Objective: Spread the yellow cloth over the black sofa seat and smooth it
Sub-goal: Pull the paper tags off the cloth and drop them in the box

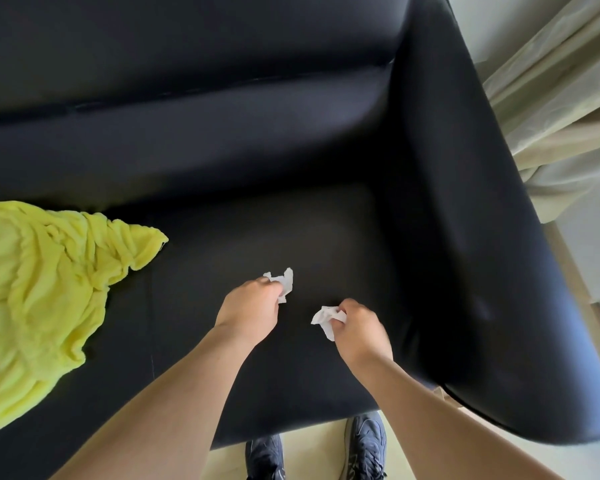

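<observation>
Black sofa seat (326,237): bare at centre. Yellow cloth (42,289): crumpled at seat's left. Left hand (248,308), right hand (361,330): arms extended over seat, knuckles up, each clenched on white crumpled tissue (284,282), (326,318).

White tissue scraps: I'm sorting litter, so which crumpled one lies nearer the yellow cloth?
The crumpled white tissue scrap in the left hand; the other is farther right.

light: soft daylight from right | sheen: glossy black leather sofa armrest (471,202) | edges: wide-angle bowing | focus: slightly soft
</observation>
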A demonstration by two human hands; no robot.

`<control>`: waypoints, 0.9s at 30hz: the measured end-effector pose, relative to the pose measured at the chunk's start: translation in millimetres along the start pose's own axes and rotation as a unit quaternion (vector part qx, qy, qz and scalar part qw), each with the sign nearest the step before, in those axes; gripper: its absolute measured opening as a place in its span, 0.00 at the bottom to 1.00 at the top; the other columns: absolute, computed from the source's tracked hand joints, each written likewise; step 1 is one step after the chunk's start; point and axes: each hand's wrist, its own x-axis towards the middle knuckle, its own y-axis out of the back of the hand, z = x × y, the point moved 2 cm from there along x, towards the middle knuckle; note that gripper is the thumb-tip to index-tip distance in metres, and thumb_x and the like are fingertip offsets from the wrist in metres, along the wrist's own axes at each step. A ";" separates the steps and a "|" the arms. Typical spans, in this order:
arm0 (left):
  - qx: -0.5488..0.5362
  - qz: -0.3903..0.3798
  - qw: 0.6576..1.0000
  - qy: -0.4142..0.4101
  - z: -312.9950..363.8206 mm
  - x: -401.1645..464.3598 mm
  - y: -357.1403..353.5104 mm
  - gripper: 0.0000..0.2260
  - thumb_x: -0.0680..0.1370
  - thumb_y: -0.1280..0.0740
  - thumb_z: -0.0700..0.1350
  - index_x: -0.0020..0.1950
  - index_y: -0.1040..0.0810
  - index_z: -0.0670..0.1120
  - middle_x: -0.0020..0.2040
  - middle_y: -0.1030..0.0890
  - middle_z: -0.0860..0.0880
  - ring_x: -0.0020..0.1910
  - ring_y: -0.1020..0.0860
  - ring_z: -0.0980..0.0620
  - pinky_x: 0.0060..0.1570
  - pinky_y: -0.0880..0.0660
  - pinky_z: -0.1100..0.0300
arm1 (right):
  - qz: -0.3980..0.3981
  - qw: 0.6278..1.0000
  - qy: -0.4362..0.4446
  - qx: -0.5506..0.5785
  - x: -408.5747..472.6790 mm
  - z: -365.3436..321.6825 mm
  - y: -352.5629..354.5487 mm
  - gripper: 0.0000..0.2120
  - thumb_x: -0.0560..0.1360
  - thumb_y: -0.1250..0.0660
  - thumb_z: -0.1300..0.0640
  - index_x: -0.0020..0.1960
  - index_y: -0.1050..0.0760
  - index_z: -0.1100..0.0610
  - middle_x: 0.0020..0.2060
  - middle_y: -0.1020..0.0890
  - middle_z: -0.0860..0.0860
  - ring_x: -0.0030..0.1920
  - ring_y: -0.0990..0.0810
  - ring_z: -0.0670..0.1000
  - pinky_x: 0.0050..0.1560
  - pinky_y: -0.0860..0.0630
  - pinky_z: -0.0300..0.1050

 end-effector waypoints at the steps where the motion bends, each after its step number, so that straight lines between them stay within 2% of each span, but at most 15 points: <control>1: -0.002 0.002 1.000 0.003 0.7 -3.3 3.5 0.08 0.80 0.42 0.42 0.50 0.23 0.47 0.48 0.22 0.50 0.41 0.27 0.50 0.35 0.34 0.58 | 0.001 1.000 -0.004 0.007 -4.5 -0.8 3.6 0.04 0.77 0.40 0.55 0.48 0.28 0.53 0.43 0.22 0.48 0.41 0.22 0.51 0.34 0.29 0.42; 5: -0.045 0.020 0.999 0.022 6.1 -25.6 30.0 0.09 0.80 0.41 0.43 0.54 0.21 0.47 0.49 0.24 0.51 0.44 0.25 0.49 0.35 0.33 0.58 | 0.008 0.999 -0.017 0.033 -31.9 -12.4 28.3 0.06 0.77 0.40 0.55 0.51 0.27 0.53 0.45 0.21 0.48 0.42 0.21 0.52 0.39 0.24 0.46; 8: -0.072 0.035 0.996 0.028 15.2 -57.2 69.8 0.09 0.80 0.40 0.42 0.53 0.21 0.45 0.51 0.26 0.51 0.46 0.26 0.49 0.35 0.32 0.57 | 0.008 0.999 -0.019 0.041 -70.7 -29.6 60.7 0.05 0.78 0.40 0.55 0.52 0.27 0.53 0.44 0.21 0.49 0.42 0.21 0.52 0.39 0.24 0.47; 10: -0.094 0.049 0.994 0.028 24.1 -87.2 104.9 0.08 0.79 0.39 0.42 0.53 0.20 0.44 0.56 0.26 0.51 0.50 0.26 0.50 0.38 0.27 0.57 | 0.012 0.999 -0.014 0.041 -107.7 -46.3 89.8 0.05 0.78 0.40 0.55 0.52 0.26 0.53 0.44 0.20 0.49 0.42 0.21 0.53 0.40 0.24 0.47; 12: -0.129 0.052 0.989 0.043 33.4 -124.2 142.1 0.07 0.79 0.37 0.42 0.53 0.21 0.44 0.56 0.24 0.51 0.50 0.23 0.50 0.44 0.22 0.55 | 0.022 0.999 -0.005 0.041 -149.7 -63.7 118.5 0.05 0.78 0.40 0.56 0.51 0.26 0.54 0.44 0.20 0.50 0.42 0.21 0.53 0.42 0.22 0.48; 13: -0.149 0.047 0.986 0.054 37.7 -137.5 155.9 0.06 0.79 0.37 0.41 0.52 0.21 0.44 0.54 0.23 0.50 0.48 0.22 0.50 0.45 0.21 0.55 | 0.027 0.999 0.001 0.035 -165.7 -71.3 130.1 0.05 0.78 0.39 0.56 0.50 0.26 0.54 0.43 0.20 0.50 0.42 0.21 0.53 0.42 0.22 0.49; 15: -0.184 0.031 0.980 0.072 45.7 -177.2 187.1 0.04 0.79 0.37 0.42 0.47 0.23 0.46 0.47 0.20 0.49 0.42 0.21 0.50 0.41 0.22 0.56 | 0.040 0.998 0.023 0.029 -209.1 -86.1 153.5 0.04 0.79 0.39 0.56 0.49 0.27 0.54 0.42 0.20 0.50 0.41 0.21 0.52 0.42 0.22 0.48; 18: -0.220 0.038 0.971 0.081 53.1 -232.5 225.1 0.07 0.79 0.38 0.43 0.43 0.24 0.45 0.39 0.21 0.49 0.37 0.22 0.50 0.36 0.23 0.54 | 0.065 0.996 0.043 0.053 -271.6 -99.0 179.2 0.03 0.79 0.39 0.56 0.49 0.26 0.53 0.41 0.20 0.48 0.40 0.21 0.50 0.41 0.21 0.47; 20: -0.239 0.051 0.966 0.083 52.7 -258.1 235.0 0.07 0.78 0.37 0.43 0.41 0.24 0.45 0.36 0.21 0.49 0.35 0.21 0.49 0.34 0.23 0.52 | 0.070 0.993 0.032 0.093 -302.3 -96.5 183.9 0.03 0.79 0.39 0.57 0.49 0.26 0.53 0.39 0.21 0.47 0.39 0.22 0.50 0.38 0.23 0.45; 23: -0.241 0.053 0.965 0.093 47.7 -300.7 244.6 0.09 0.78 0.36 0.45 0.38 0.25 0.45 0.34 0.22 0.49 0.33 0.23 0.49 0.28 0.31 0.56 | 0.067 0.989 0.007 0.133 -342.0 -88.9 183.9 0.04 0.77 0.40 0.59 0.48 0.27 0.53 0.37 0.22 0.47 0.35 0.24 0.48 0.32 0.29 0.40; 25: -0.237 0.051 0.964 0.108 41.2 -321.7 245.1 0.09 0.78 0.38 0.44 0.40 0.23 0.44 0.35 0.21 0.49 0.35 0.21 0.48 0.30 0.29 0.55 | 0.058 0.990 0.009 0.128 -354.6 -89.1 182.3 0.04 0.77 0.40 0.59 0.50 0.27 0.53 0.39 0.22 0.47 0.36 0.24 0.47 0.32 0.31 0.40; 27: -0.240 0.052 0.962 0.118 34.3 -337.5 244.8 0.09 0.78 0.38 0.42 0.41 0.21 0.44 0.34 0.20 0.51 0.37 0.20 0.49 0.33 0.25 0.53 | 0.049 0.991 0.028 0.121 -359.6 -99.2 181.4 0.05 0.77 0.39 0.58 0.52 0.26 0.54 0.40 0.23 0.47 0.38 0.23 0.49 0.35 0.28 0.41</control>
